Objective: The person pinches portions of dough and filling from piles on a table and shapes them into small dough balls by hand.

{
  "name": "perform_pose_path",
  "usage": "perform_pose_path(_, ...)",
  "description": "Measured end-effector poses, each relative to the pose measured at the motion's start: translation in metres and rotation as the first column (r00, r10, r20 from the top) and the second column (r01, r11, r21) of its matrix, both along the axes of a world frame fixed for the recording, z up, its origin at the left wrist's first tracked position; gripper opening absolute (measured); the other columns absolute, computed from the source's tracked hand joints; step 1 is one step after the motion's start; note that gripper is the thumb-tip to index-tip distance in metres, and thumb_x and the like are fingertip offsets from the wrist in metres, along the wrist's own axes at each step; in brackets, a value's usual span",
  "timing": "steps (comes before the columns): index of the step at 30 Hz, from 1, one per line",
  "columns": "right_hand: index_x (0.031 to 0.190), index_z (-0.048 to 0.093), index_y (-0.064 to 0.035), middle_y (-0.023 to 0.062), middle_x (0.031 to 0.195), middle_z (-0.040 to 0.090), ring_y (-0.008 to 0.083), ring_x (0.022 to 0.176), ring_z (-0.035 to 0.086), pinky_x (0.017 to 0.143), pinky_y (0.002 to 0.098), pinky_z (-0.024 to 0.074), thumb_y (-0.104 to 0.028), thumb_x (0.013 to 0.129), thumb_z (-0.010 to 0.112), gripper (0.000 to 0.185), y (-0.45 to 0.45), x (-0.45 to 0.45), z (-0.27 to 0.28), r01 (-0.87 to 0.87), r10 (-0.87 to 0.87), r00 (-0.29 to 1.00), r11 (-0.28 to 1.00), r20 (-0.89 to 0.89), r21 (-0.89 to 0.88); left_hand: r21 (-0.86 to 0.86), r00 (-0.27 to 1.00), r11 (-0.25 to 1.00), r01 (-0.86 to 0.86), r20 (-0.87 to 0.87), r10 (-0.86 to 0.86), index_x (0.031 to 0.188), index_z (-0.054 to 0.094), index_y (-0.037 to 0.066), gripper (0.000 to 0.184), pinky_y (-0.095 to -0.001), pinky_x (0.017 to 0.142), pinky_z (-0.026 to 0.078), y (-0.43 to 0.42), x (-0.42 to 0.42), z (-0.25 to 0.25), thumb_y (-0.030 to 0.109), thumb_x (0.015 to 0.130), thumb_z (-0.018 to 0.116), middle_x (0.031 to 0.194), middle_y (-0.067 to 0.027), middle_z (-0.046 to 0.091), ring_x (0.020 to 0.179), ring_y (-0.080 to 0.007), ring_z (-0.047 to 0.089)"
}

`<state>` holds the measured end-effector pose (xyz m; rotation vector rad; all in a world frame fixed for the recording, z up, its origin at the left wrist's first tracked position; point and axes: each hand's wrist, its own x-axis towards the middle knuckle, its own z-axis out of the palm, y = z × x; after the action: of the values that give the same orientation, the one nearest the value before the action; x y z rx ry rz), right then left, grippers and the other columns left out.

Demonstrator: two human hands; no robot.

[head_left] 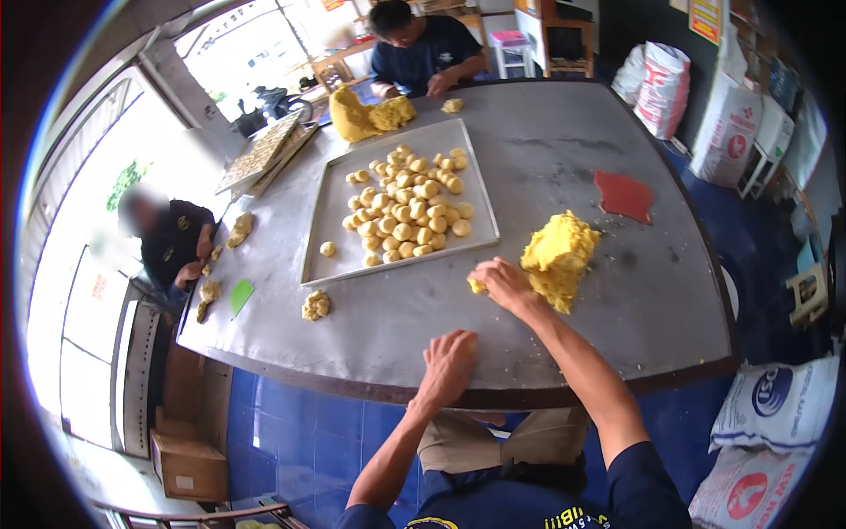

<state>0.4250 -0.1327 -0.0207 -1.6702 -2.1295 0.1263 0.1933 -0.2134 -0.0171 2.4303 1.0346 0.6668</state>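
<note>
My right hand (pixel 504 284) is over the metal table with its fingers closed on a small piece of yellow dough (pixel 477 286). Just right of it stands a big crumbly mound of yellow dough (pixel 560 257). My left hand (pixel 449 363) rests near the table's front edge, fingers curled; what they hold, if anything, is hidden. Beyond both hands lies a square metal tray (pixel 352 272) with many round dough balls (pixel 403 210) heaped in it. A lump of paler dough (pixel 315 306) sits on the table left of my hands.
A red scraper (pixel 624 197) lies at the right, a green scraper (pixel 241 297) at the left. One person (pixel 427 53) works at the far edge beside a large dough block (pixel 352 115), another (pixel 172 238) at the left edge near dough pieces (pixel 239 230). Sacks (pixel 775 401) stand right.
</note>
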Motion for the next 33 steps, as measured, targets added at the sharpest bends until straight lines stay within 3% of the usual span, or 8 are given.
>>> perform_pose_path(4, 0.100, 0.076, -0.0106, 0.0068, 0.102, 0.073, 0.0290, 0.099, 0.068, 0.090, 0.0386, 0.0557, 0.007, 0.082, 0.062, 0.029, -0.016, 0.016, -0.007, -0.153, 0.154, 0.988, 0.986, -0.016, 0.062, -0.431, 0.997, 0.899, -0.077, -0.062, 0.055, 0.120, 0.064, 0.010, 0.036, -0.0409, 0.083, 0.051, 0.006, -0.024, 0.038, 0.027, 0.090, 0.073, 0.104, -0.0132, 0.071, 0.094, -0.0300, 0.065)
perform_pose_path(8, 0.099, 0.075, -0.0071, 0.0093, 0.105, 0.072, 0.0311, 0.102, 0.066, 0.090, 0.0397, 0.0545, 0.006, 0.082, 0.059, 0.027, -0.080, 0.033, 0.000, -0.077, 0.089, 0.992, 0.988, -0.084, 0.134, -0.434, 0.975, 0.888, -0.152, -0.215, 0.062, 0.115, 0.067, 0.008, 0.034, -0.0344, 0.071, 0.054, 0.038, -0.033, 0.072, 0.027, 0.089, 0.077, 0.088, -0.0101, 0.072, 0.071, -0.0256, 0.067)
perform_pose_path(10, 0.101, 0.075, -0.0059, 0.0103, 0.108, 0.072, 0.0317, 0.103, 0.066, 0.091, 0.0397, 0.0543, 0.006, 0.083, 0.058, 0.027, -0.106, 0.041, 0.001, -0.009, 0.025, 0.994, 0.989, -0.107, 0.145, -0.196, 0.892, 0.966, -0.171, 0.386, 0.236, 0.121, 0.063, 0.006, 0.038, -0.0386, 0.076, 0.055, 0.060, -0.027, 0.069, 0.024, 0.090, 0.075, 0.097, -0.0135, 0.073, 0.082, -0.0288, 0.071)
perform_pose_path(14, 0.106, 0.074, -0.0023, 0.0142, 0.114, 0.070, 0.0332, 0.110, 0.064, 0.095, 0.0407, 0.0539, 0.008, 0.085, 0.055, 0.030, -0.144, 0.053, 0.005, 0.102, -0.083, 0.985, 0.988, -0.153, 0.120, 0.412, 0.883, 0.803, -0.431, 0.374, 0.282, 0.122, 0.062, 0.007, 0.033, -0.0428, 0.090, 0.052, 0.161, -0.072, 0.059, 0.015, 0.091, 0.069, 0.110, -0.0159, 0.071, 0.102, -0.0295, 0.067)
perform_pose_path(16, 0.106, 0.074, -0.0018, 0.0154, 0.115, 0.069, 0.0340, 0.112, 0.064, 0.097, 0.0411, 0.0534, 0.009, 0.085, 0.054, 0.031, -0.153, 0.047, 0.003, 0.138, -0.113, 0.983, 0.975, -0.147, 0.176, 0.093, 0.756, 0.761, -0.642, 0.245, 0.607, 0.126, 0.060, 0.008, 0.040, -0.0448, 0.097, 0.049, 0.216, -0.121, 0.027, 0.025, 0.091, 0.069, 0.119, -0.0147, 0.068, 0.110, -0.0310, 0.064)
perform_pose_path(18, 0.116, 0.070, -0.0015, 0.0164, 0.127, 0.063, 0.0345, 0.120, 0.060, 0.102, 0.0417, 0.0505, 0.006, 0.083, 0.059, 0.036, -0.160, 0.047, -0.001, 0.145, -0.130, 0.981, 0.985, -0.147, 0.094, 0.259, 0.518, 0.524, -0.811, -0.097, 0.850, 0.127, 0.059, 0.009, 0.049, -0.0470, 0.101, 0.045, 0.235, -0.163, 0.006, 0.037, 0.089, 0.069, 0.128, -0.0160, 0.065, 0.120, -0.0353, 0.058)
perform_pose_path(26, 0.122, 0.070, -0.0060, 0.0200, 0.138, 0.056, 0.0410, 0.120, 0.057, 0.103, 0.0453, 0.0478, -0.012, 0.079, 0.079, 0.044, -0.173, 0.027, 0.005, 0.291, -0.267, 0.940, 0.952, -0.211, 0.094, -0.011, 0.662, 0.668, -0.744, -0.147, 0.735, 0.123, 0.057, 0.008, 0.051, -0.0524, 0.100, 0.044, 0.213, -0.205, -0.003, 0.032, 0.080, 0.071, 0.119, -0.0187, 0.062, 0.122, -0.0394, 0.053)
perform_pose_path(33, 0.106, 0.076, -0.0061, 0.0284, 0.128, 0.059, 0.0455, 0.115, 0.057, 0.103, 0.0483, 0.0456, -0.012, 0.078, 0.079, 0.028, -0.145, 0.022, -0.012, 0.505, -0.478, 0.858, 0.853, -0.190, 0.132, -0.513, 0.715, 0.762, -0.395, 0.349, 0.606, 0.124, 0.056, -0.001, 0.046, -0.0400, 0.082, 0.057, 0.202, -0.167, -0.020, 0.024, 0.087, 0.068, 0.101, -0.0179, 0.068, 0.088, -0.0316, 0.070)
